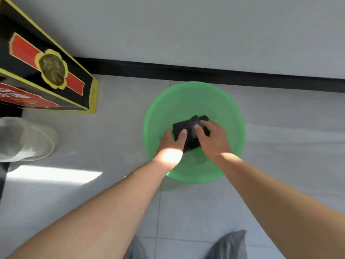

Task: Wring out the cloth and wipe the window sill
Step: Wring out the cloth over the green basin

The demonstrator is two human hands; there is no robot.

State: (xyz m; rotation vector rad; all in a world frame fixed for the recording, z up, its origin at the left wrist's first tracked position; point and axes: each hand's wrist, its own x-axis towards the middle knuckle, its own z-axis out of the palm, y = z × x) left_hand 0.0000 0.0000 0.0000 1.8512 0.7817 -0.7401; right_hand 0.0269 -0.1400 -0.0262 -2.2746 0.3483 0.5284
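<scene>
A dark, bunched cloth (pixel 188 141) is held over the middle of a green plastic basin (pixel 155 109) that stands on the pale tiled floor. My left hand (pixel 170 144) grips the cloth's left side with the thumb on top. My right hand (pixel 212 139) grips its right side, fingers curled over the fabric. Both forearms reach down from the bottom of the view. The window sill is not in view.
A black, red and yellow carton (pixel 43 71) stands at the left against the wall. Beside it sits a clear plastic container (pixel 24 141). A black skirting strip (pixel 205 74) runs along the wall behind the basin. Grey trouser knees (pixel 229 245) show at the bottom.
</scene>
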